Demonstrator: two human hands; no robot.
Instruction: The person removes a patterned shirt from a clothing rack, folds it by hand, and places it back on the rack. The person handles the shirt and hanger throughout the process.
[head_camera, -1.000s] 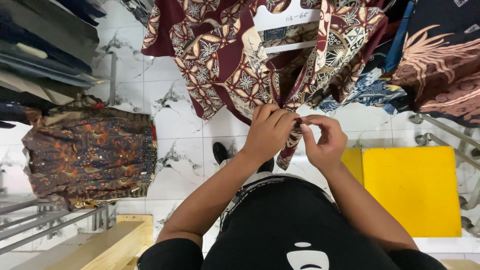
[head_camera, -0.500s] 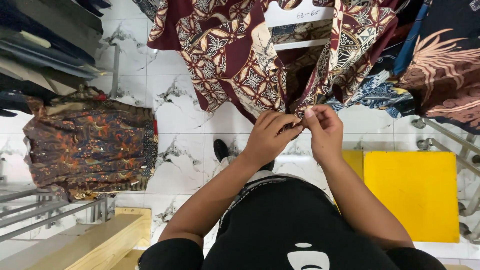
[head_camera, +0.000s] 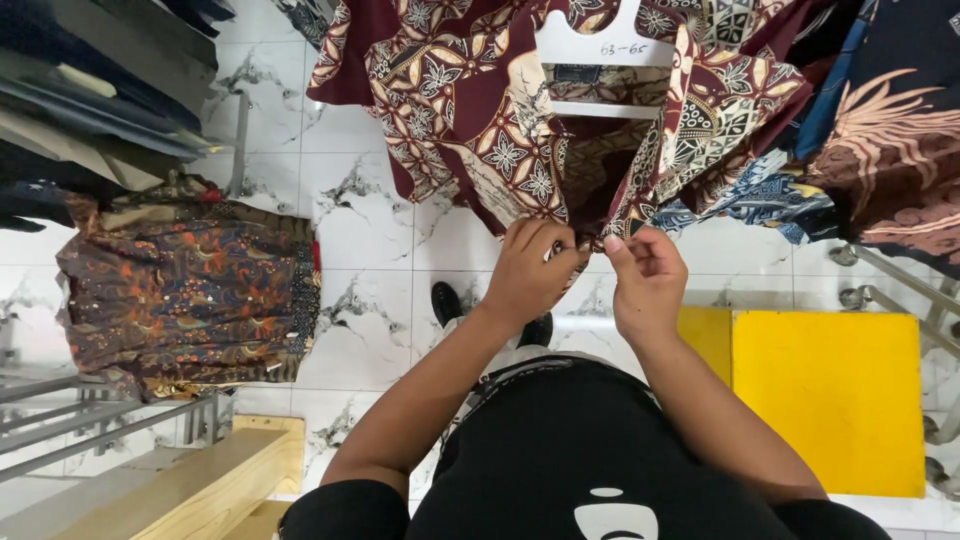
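A maroon patterned shirt (head_camera: 470, 120) hangs in front of me on a white hanger (head_camera: 600, 45), its front open. My left hand (head_camera: 530, 270) pinches the lower edge of the shirt's left front panel. My right hand (head_camera: 648, 285) pinches the lower edge of the right front panel, fingertips close to my left hand. Both hands meet at the shirt's bottom hem, above my black top.
More patterned garments (head_camera: 880, 130) hang to the right. A brown patterned garment (head_camera: 190, 285) hangs at the left over metal rails (head_camera: 110, 425). A yellow box (head_camera: 830, 400) stands on the white marble floor (head_camera: 370, 230). A wooden bench (head_camera: 190, 480) sits at lower left.
The camera view has tilted so the shirt sits lower and closer. Both hands stay together at the shirt's lower front edges, shifting slightly upward along the opening.
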